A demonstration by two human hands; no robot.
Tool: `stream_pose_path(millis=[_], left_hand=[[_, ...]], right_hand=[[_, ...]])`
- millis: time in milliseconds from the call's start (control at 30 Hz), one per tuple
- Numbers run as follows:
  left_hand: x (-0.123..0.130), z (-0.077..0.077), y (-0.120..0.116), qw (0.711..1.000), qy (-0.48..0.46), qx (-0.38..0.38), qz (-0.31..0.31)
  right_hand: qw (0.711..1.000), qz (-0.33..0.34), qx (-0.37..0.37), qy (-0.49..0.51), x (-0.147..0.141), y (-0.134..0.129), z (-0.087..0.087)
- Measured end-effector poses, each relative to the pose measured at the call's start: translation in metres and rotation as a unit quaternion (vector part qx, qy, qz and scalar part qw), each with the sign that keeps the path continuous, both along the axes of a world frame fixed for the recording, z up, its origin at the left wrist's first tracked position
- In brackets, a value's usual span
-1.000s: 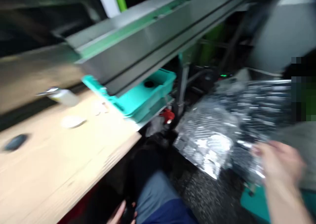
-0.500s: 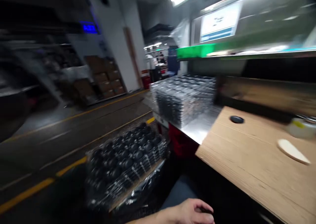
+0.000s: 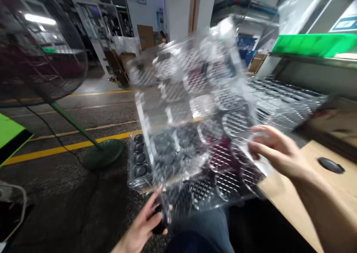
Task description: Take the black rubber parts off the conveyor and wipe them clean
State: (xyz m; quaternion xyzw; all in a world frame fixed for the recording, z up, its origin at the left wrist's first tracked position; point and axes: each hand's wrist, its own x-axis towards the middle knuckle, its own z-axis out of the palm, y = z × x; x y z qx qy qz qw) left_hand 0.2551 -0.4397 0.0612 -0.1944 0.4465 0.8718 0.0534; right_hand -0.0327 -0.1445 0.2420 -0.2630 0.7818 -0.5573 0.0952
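A clear plastic blister tray (image 3: pixel 195 111) with rows of rounded pockets is held up and tilted before me, partly blurred. My right hand (image 3: pixel 276 149) pinches its right edge, fingers closed. At the tray's lower left corner is my left hand (image 3: pixel 149 217), its fingers curled round a black rounded part (image 3: pixel 160 221). The left fingertips also seem to touch the tray's edge. Behind and below the tray, partly hidden by it, trays filled with black rounded parts (image 3: pixel 140 159) are stacked low down.
Clear trays (image 3: pixel 284 96) stand stacked on the bench at right. A black oval part (image 3: pixel 331 165) lies on cardboard (image 3: pixel 309 208) there. A green bin (image 3: pixel 315 44) sits on the shelf above. At left stands a large fan with a green base (image 3: pixel 103 154), near a yellow floor line (image 3: pixel 69 147).
The view has swung left. The clear tray is now raised between my hands. My right hand has come into view gripping it, and my left hand has moved left in the picture.
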Motion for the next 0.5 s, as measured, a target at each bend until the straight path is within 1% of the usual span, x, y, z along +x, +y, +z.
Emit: stream_pose_path(millis=[33,67,100,133,200,267,333,400,500], left_hand=[[0.009,0.003,-0.01,1.0,0.004,-0.008,-0.005],[0.017,0.005,-0.019,1.0,0.008,-0.017,-0.02],[0.024,0.008,-0.026,0.999,0.012,-0.031,-0.039],[0.03,0.01,-0.031,0.997,0.012,-0.054,-0.06],[0.037,0.013,-0.039,0.987,0.002,-0.135,-0.089],[0.036,0.014,-0.043,0.966,-0.014,-0.237,-0.099],[0.029,0.013,-0.044,0.945,-0.031,-0.306,-0.109],[0.019,0.011,-0.044,0.938,-0.045,-0.32,-0.123],[0.002,0.005,-0.044,0.944,-0.047,-0.297,-0.133]], right_hand=[[0.997,0.07,0.005,-0.042,-0.011,-0.028,-0.006],[0.99,0.123,0.012,-0.068,-0.022,-0.056,-0.013],[0.984,0.16,0.021,-0.079,-0.033,-0.081,-0.021],[0.978,0.186,0.034,-0.082,-0.043,-0.104,-0.029],[0.971,0.217,0.062,-0.077,-0.061,-0.14,-0.046],[0.964,0.237,0.099,-0.074,-0.08,-0.165,-0.061],[0.958,0.242,0.136,-0.072,-0.1,-0.183,-0.072],[0.955,0.233,0.169,-0.077,-0.119,-0.196,-0.082],[0.951,0.209,0.209,-0.087,-0.144,-0.21,-0.097]])
